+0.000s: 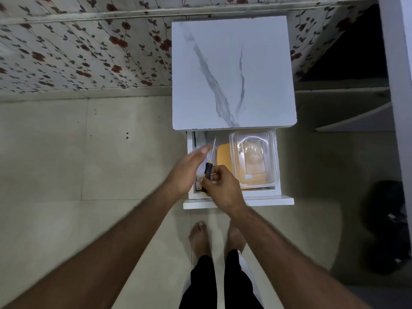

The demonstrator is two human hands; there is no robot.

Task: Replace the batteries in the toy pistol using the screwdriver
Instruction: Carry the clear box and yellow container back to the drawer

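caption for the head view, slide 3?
Right hand holds screwdriver over open drawer; left hand open beside it.

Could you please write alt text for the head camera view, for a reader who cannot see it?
Seen from above, a person's right hand grips a black-and-yellow screwdriver over an open white drawer, the left hand open beside it. The drawer holds a clear plastic container and a yellow item, beneath a marble-patterned cabinet top.

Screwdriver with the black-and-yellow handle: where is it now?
Head view, centre: black-and-yellow screwdriver gripped by the right hand over the open white drawer, left of the clear plastic container.
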